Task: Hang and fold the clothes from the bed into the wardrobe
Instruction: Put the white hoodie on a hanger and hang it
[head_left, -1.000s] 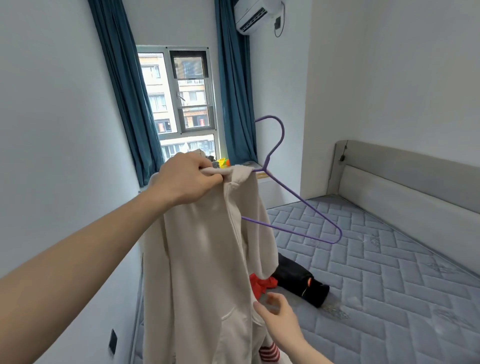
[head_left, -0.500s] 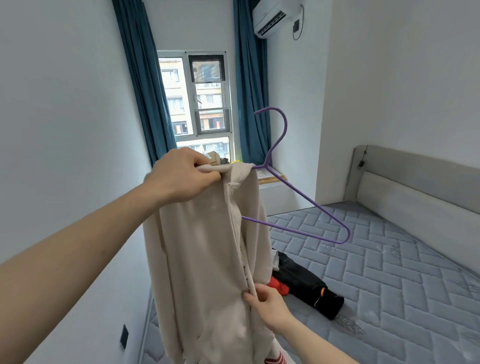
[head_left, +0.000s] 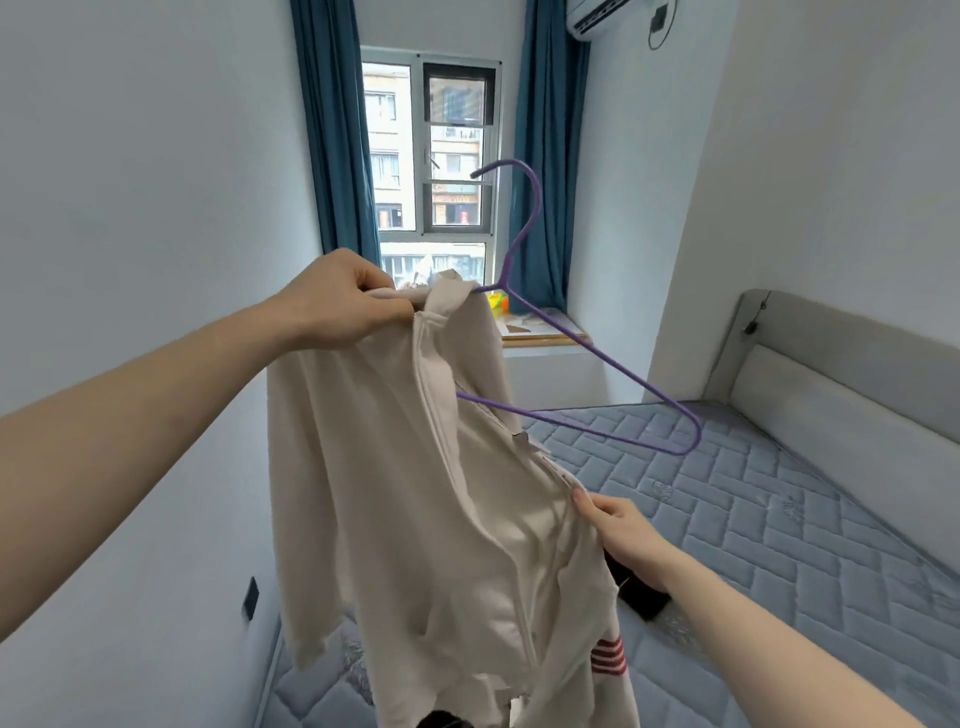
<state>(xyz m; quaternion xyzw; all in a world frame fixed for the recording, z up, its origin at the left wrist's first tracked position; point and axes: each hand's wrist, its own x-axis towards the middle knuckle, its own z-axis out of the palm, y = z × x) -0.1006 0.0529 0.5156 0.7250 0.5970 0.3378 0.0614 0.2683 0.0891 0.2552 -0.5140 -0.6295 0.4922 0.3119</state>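
Hanging step in hand: left hand (head_left: 340, 301) grips cream jacket (head_left: 415, 493) collar with purple hanger (head_left: 582, 364), held above bed (head_left: 779, 519). Right hand (head_left: 621, 527) pinches front edge. Next move likely calls for seating the free hanger arm in the other shoulder

window: a grey-framed glass window (head_left: 434, 156) is sitting in the far wall, showing pale apartment blocks outside
curtains: two long teal fabric curtains (head_left: 335, 130) are hanging at either side of the window
air conditioner: a white wall-mounted unit (head_left: 597, 18) is sitting high at the upper right, partly cut off
sill: a wooden-edged window ledge (head_left: 545, 338) is carrying a small yellow-green object
socket: a dark wall outlet (head_left: 251, 597) is sitting low on the left white wall
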